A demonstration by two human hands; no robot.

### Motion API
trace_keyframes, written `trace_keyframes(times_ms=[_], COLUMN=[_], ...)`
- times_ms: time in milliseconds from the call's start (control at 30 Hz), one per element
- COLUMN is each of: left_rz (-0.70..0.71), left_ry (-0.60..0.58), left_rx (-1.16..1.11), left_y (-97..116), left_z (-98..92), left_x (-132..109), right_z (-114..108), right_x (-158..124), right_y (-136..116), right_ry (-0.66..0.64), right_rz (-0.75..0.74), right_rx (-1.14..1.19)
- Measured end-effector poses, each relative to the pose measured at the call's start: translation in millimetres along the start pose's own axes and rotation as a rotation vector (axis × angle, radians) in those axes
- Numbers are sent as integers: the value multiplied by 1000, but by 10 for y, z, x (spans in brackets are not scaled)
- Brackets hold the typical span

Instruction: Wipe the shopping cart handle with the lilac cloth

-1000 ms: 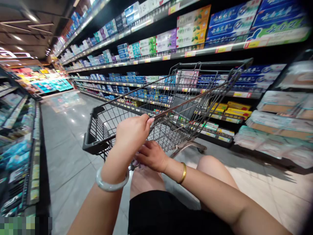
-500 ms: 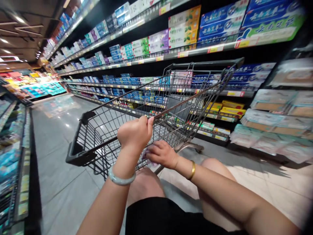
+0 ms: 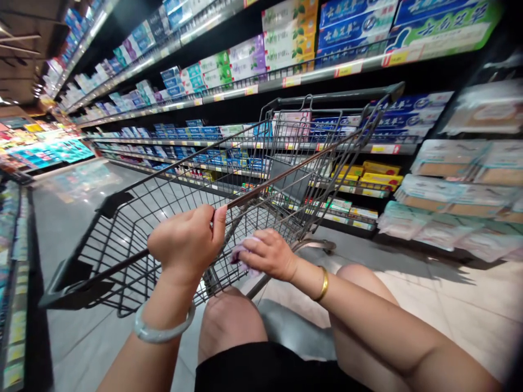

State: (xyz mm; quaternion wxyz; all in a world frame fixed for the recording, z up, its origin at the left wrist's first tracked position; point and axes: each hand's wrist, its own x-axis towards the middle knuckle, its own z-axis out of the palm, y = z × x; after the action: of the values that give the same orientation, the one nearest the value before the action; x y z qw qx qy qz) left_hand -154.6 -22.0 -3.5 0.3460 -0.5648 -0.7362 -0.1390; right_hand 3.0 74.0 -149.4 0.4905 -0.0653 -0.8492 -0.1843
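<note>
A dark wire shopping cart (image 3: 134,218) is tilted in front of me, empty inside. My left hand (image 3: 186,242), with a pale bangle on the wrist, is closed round the cart's top rim bar. My right hand (image 3: 267,255), with a gold bangle, presses a small lilac cloth (image 3: 240,256) against the wire side of the cart, just below the rim. Both my bare knees show beneath the hands.
Long shelves (image 3: 286,81) of boxed toothpaste run along the right of the aisle, with wrapped packs (image 3: 449,196) at the near right. A lower shelf (image 3: 16,256) lines the left. Glossy grey floor (image 3: 73,207) stretches ahead to bright displays.
The cart has swung left and nearer in view. My left hand slid along the rim bar with it; my right hand has moved the cloth slightly up the wire side.
</note>
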Motion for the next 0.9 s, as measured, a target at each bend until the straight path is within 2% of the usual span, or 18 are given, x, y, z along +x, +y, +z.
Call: trace_keyframes(times_ms=[100,233,300,467,567,700,767,900], left_rz=[15,30,22,29,97,203,239,290], left_ry=[16,42,48,50,153,347,394,457], left_rx=[20,41,40,1,-41,-105,-133,-178], left_y=[-60,-147,-183,-277,-355,-410,-394,-328], left_z=[25,18,-9,-52,-14,53,74,113], left_x=[-7,-44,-71,-133,-156,-142,-112,-37], right_z=[20,0,7,-38,-230,-462,-479,-465], right_x=[-45,78,122,160,316,527,514,403], right_y=[-15,61,40,-124,-80,6,-30,-104], right_ry=[-7,45,56,53,126,241,207,35], right_rz=[-66,42,48,-151,-117,82,77,-110], right_rx=[0,-41,-54,8,-4,-85,-106,-110])
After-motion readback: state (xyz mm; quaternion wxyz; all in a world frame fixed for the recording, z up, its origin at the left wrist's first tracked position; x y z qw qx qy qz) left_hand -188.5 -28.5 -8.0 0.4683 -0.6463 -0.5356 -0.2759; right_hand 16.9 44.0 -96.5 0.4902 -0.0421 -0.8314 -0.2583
